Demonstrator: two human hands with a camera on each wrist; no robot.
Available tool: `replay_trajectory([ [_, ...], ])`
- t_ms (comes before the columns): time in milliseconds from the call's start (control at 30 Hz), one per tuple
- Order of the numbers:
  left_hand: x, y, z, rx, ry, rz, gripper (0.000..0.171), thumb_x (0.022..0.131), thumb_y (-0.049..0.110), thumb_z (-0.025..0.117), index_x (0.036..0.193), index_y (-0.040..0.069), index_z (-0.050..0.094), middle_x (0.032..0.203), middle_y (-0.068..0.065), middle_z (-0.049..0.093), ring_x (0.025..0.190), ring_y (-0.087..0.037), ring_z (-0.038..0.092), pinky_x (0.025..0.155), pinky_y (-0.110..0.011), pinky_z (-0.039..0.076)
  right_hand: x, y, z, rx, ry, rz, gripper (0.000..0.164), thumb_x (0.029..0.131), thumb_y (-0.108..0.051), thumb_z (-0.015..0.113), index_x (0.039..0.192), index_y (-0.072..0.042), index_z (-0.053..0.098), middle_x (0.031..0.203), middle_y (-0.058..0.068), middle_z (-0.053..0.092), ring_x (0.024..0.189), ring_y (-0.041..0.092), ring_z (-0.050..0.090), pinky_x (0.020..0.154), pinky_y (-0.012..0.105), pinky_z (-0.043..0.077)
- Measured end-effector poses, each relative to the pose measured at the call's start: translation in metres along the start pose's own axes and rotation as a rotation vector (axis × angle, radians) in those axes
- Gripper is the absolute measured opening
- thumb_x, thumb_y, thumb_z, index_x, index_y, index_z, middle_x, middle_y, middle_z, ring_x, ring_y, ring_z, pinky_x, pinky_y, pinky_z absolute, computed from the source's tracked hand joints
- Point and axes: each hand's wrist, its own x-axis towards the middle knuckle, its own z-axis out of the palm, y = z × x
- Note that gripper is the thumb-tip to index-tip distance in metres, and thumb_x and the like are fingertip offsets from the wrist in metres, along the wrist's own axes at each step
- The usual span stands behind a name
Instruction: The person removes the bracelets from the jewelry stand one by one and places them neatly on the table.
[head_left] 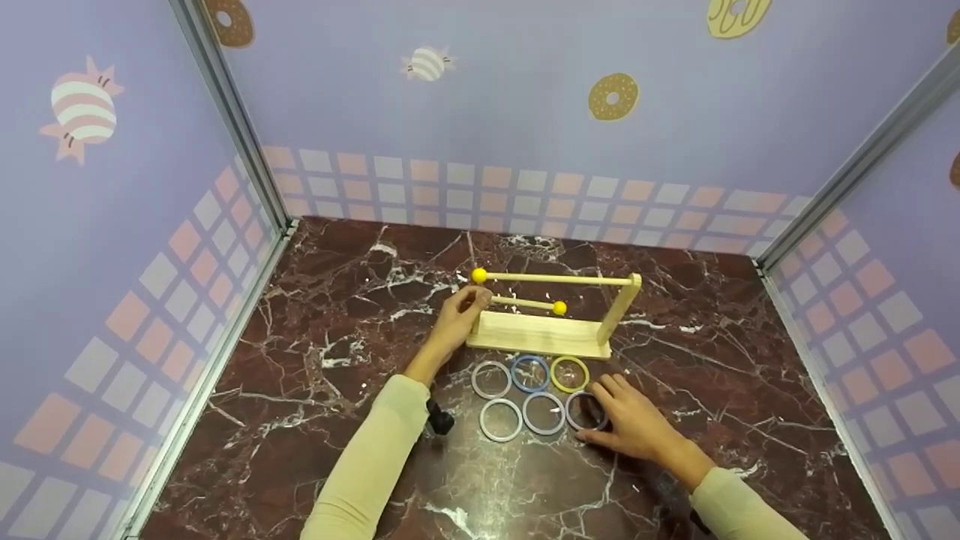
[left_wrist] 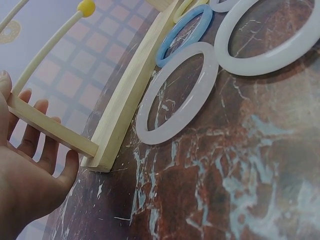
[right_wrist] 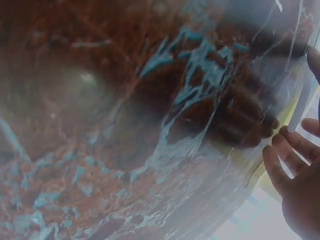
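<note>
A wooden stand [head_left: 540,334] has a base, a taller right post and a shorter left post. Each post carries a rod tipped with a yellow ball [head_left: 559,307]. My left hand [head_left: 457,319] grips the short left post [left_wrist: 52,129], thumb in front and fingers behind. Before the base lie two rows of plastic rings, among them a blue ring [head_left: 530,391], a yellow ring [head_left: 553,373] and a whitish ring [head_left: 500,439]. At the near row's right end, my right hand [head_left: 634,420] holds a pale lavender ring [head_left: 568,411] across its width, thumb and fingertips at opposite edges.
The dark red marbled tabletop [head_left: 300,435] is shiny. A patterned panel [head_left: 525,112] stands behind the stand, with more panels at both sides. My left forearm [head_left: 375,450] lies left of the rings.
</note>
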Motion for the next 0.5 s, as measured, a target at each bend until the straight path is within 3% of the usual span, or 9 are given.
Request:
replay_trajectory([
  [133, 0.003, -0.002, 0.000, -0.002, -0.009, 0.009, 0.022, 0.106, 0.029, 0.067, 0.112, 0.008, 0.071, 0.108, -0.011, 0.069, 0.100, -0.017, 0.061, 0.093, -0.030, 0.046, -0.001, 0.001, 0.003, -0.001, -0.003, 0.011, 0.073, 0.086, -0.068, 0.079, 0.125, -0.009, 0.062, 0.113, 0.003, 0.053, 0.100, 0.022, 0.049, 0.086, 0.045, 0.049],
  [300, 0.002, -0.006, 0.000, 0.006, -0.003, 0.003, 0.023, 0.106, 0.030, 0.067, 0.113, 0.008, 0.072, 0.104, -0.003, 0.068, 0.099, -0.018, 0.061, 0.092, -0.030, 0.046, -0.003, 0.001, 0.009, 0.008, 0.013, 0.006, 0.069, 0.087, -0.065, 0.079, 0.127, -0.010, 0.064, 0.110, 0.000, 0.051, 0.098, 0.019, 0.047, 0.083, 0.043, 0.048],
  [500, -0.003, -0.011, 0.000, -0.005, -0.002, 0.015, 0.024, 0.107, 0.026, 0.066, 0.113, 0.004, 0.071, 0.106, -0.012, 0.069, 0.100, -0.023, 0.061, 0.091, -0.029, 0.046, -0.005, -0.002, 0.011, 0.083, 0.008, 0.050, 0.066, 0.086, -0.063, 0.082, 0.126, -0.013, 0.065, 0.109, 0.000, 0.054, 0.098, 0.016, 0.047, 0.082, 0.043, 0.049],
])
